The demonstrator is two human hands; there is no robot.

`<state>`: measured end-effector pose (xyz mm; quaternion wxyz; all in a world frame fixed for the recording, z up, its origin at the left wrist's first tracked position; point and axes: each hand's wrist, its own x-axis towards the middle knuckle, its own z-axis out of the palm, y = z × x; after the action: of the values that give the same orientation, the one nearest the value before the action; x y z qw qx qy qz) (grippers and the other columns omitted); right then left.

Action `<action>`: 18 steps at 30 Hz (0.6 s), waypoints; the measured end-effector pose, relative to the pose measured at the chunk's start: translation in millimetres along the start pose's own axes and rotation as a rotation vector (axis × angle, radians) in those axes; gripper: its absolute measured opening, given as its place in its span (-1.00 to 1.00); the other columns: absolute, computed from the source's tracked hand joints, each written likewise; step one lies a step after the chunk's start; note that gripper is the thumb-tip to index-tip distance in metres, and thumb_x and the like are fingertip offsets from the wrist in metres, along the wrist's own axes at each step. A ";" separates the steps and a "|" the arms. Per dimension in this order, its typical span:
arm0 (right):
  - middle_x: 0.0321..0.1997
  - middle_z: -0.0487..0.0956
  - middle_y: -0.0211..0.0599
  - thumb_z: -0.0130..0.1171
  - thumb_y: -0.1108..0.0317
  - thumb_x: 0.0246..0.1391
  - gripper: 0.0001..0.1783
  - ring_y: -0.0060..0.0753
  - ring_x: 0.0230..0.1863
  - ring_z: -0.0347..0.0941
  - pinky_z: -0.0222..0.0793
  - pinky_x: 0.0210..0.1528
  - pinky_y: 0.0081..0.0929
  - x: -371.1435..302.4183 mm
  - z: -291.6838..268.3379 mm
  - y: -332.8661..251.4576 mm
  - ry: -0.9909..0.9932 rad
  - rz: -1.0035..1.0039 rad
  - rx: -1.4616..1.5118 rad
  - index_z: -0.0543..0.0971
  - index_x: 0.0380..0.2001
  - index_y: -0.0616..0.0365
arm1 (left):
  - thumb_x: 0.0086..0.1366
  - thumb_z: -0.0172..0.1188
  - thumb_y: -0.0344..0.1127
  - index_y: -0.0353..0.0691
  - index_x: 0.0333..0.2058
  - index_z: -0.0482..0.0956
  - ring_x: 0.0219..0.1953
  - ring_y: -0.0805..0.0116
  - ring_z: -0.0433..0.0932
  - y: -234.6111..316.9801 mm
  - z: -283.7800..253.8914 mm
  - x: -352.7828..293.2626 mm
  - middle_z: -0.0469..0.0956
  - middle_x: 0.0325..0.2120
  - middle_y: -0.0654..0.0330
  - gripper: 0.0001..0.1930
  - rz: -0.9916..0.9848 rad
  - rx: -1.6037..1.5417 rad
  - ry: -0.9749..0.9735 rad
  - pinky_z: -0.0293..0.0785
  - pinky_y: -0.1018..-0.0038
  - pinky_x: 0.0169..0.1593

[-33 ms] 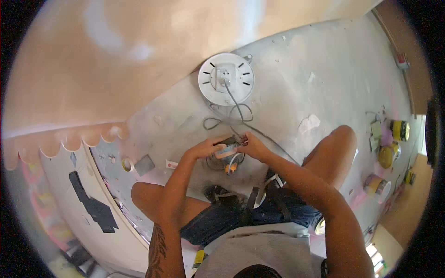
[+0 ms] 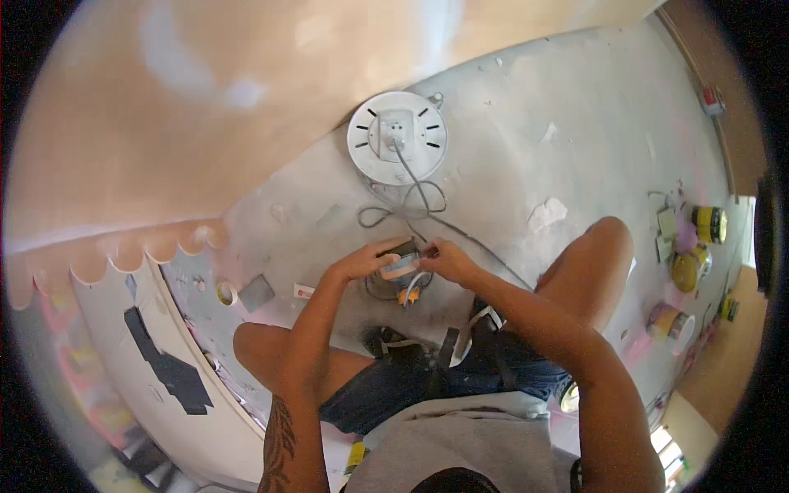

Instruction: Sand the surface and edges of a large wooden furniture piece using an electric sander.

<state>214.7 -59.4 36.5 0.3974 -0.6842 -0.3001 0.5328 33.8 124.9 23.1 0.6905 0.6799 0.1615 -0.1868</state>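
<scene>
Left hand (image 2: pixel 362 263) gripped blue-and-orange tool (image 2: pixel 401 270), right hand (image 2: pixel 450 261) touched its side, hold unclear; white reel (image 2: pixel 423 156) sat near floor's (image 2: pixel 501 148) wall-side edge.

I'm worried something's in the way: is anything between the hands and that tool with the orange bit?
Nothing visible is: the left hand already holds the tool, and the right hand is close at its other side.

Cord (image 2: pixel 422 195) ahead, reel (image 2: pixel 415 135) beyond, open floor (image 2: pixel 501 144) right
</scene>
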 end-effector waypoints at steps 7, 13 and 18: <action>-0.35 0.69 -0.12 0.39 -0.04 0.03 -0.57 -0.12 -0.31 0.60 0.45 -0.23 -0.18 1.0 2.9 8.6 -0.105 0.015 -0.161 0.69 -0.36 0.17 | 0.46 0.14 -0.14 -0.16 0.43 0.23 0.47 0.17 0.16 2.2 -6.8 -3.2 0.23 0.44 0.09 -0.37 0.023 0.057 -0.042 0.02 0.33 0.48; -0.54 0.59 -0.12 0.38 0.08 0.05 -0.64 -0.26 -0.46 0.49 0.39 -0.30 -0.25 -1.0 8.1 13.1 -0.026 -0.051 -0.089 0.67 -0.45 0.21 | 0.47 0.12 -0.16 -0.19 0.43 0.22 0.49 0.19 0.10 5.3 -5.8 -1.3 0.20 0.45 0.09 -0.37 -0.080 0.093 -0.041 -0.05 0.33 0.50; -0.45 0.60 0.02 0.37 0.08 0.04 -0.64 -0.05 -0.42 0.52 0.39 -0.29 -0.15 2.2 8.4 15.7 -0.014 -0.113 -0.187 0.66 -0.41 0.22 | 0.49 0.09 -0.17 -0.15 0.42 0.25 0.50 0.19 0.08 16.8 0.1 -1.5 0.17 0.46 0.09 -0.41 -0.092 0.110 -0.040 -0.07 0.31 0.51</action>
<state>206.9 -63.7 20.9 0.3592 -0.6965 -0.3893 0.4841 40.5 124.9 38.5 0.6460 0.7047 0.1680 -0.2405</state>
